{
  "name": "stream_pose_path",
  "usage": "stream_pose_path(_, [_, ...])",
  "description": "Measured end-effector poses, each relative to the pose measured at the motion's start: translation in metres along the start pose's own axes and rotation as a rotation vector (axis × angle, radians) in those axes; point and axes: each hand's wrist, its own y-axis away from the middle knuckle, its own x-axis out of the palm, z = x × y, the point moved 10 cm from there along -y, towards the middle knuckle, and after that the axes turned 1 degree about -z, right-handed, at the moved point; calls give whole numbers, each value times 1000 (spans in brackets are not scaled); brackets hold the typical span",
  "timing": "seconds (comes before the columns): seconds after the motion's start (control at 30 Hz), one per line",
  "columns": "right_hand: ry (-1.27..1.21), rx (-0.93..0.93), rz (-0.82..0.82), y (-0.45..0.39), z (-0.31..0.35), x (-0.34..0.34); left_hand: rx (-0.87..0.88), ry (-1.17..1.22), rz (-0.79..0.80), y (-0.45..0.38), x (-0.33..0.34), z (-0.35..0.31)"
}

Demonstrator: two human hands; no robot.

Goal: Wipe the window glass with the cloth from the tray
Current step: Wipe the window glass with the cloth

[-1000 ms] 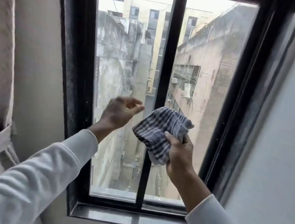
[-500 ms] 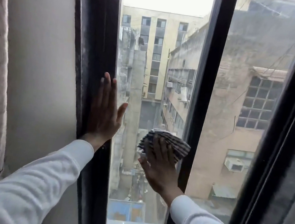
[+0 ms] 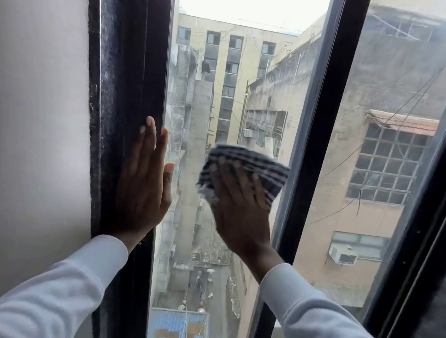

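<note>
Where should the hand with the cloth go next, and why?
Probably slide upward. The right hand presses the cloth flat on the left pane about halfway up, with much glass above it. The left hand braces on the frame.
</note>
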Motion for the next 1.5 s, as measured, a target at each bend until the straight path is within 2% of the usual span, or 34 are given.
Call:
stream_pose_path(0.07, [-71, 342, -8, 24, -31, -2, -1, 12, -3, 0, 0, 1])
stream_pose_path(0.1, [-84, 372, 8, 53, -25, 2, 1, 10, -6, 0, 0, 0])
stream_pose_path(0.13, [-71, 264, 52, 83, 2, 9, 4, 5, -4, -1, -1, -1])
stream_pose_path(0.2, [-44, -90, 165, 109, 53, 25, -1, -1, 6, -1, 0, -2])
stream_pose_path(0.27, [12, -290, 126, 77, 61, 27, -19, 10, 7, -1, -1, -3])
stream_pose_path(0.3, [22, -271, 81, 50, 52, 23, -25, 20, 5, 0, -2, -2])
stream_pose_path(0.37, [-36, -44, 1, 19, 8, 16, -17, 47, -3, 1, -2, -3])
stream_pose_path(0.43, [-111, 216, -10, 45, -17, 13, -9, 59, -1, 2, -2, -3])
stream_pose_path(0.47, [-140, 253, 10, 72, -11, 15, -13, 58, -1, 2, -2, -3])
stream_pose_path(0.5, [-130, 167, 57, 100, 13, 20, -19, 52, -4, 1, -3, -3])
stream_pose_path(0.57, [-46, -197, 163, 126, 64, 32, -39, 44, -20, 0, -5, -5])
stream_pose_path(0.6, [-12, -351, 146, 117, 75, 32, -50, 59, -33, -1, -7, -6])
stream_pose_path(0.63, [18, -426, 105, 94, 77, 30, -57, 84, -40, -1, -7, -5])
stream_pose_path(0.7, [15, -336, 32, 39, 52, 22, -46, 133, -41, -1, -7, -4])
stream_pose_path(0.77, [0, -65, -18, 20, 11, 17, -8, 186, -57, 0, -9, -5])
stream_pose_path(0.83, [-20, 166, -20, 52, 0, 15, -6, 226, -66, -2, -11, -4])
stream_pose_path(0.87, [-33, 168, 16, 77, 13, 18, -8, 233, -58, -3, -11, -4])
stream_pose_path(0.9, [-14, 71, 64, 98, 36, 22, -7, 229, -43, -3, -11, -5])
stream_pose_path(0.97, [33, -271, 123, 106, 75, 30, -1, 209, -27, -2, -10, -7])
stream_pose_path(1.03, [64, -493, 40, 53, 82, 23, -13, 208, -36, -2, -9, -5])
stream_pose_path(1.07, [73, -496, -15, 20, 73, 15, -23, 215, -47, -2, -9, -3])
stream_pose_path(1.1, [54, -412, -79, -12, 54, 6, -32, 227, -60, -2, -10, -2])
stream_pose_path(1.17, [7, -82, -154, -38, 2, -6, -38, 268, -76, -2, -10, -2])
stream_pose_path(1.23, [-19, 256, -175, 1, -24, -9, -36, 278, -63, -2, -9, -3])
stream_pose_path(1.27, [-11, 288, -156, 29, -14, -5, -36, 261, -57, -2, -9, -3])
stream_pose_path(1.3, [29, 217, -116, 50, 9, -1, -36, 237, -46, -2, -9, -4])
stream_pose_path(1.33, [73, 71, -79, 61, 33, 6, -37, 211, -36, -1, -8, -4])
stream_pose_path(1.4, [104, -182, -88, 38, 50, 8, -44, 186, -21, -1, -7, -4])
stream_pose_path(1.43, [111, -219, -135, 13, 42, 2, -49, 181, -16, -1, -7, -2])
stream_pose_path(1.5, [126, -141, -204, -34, 7, -16, -59, 172, -4, -1, -5, 0])
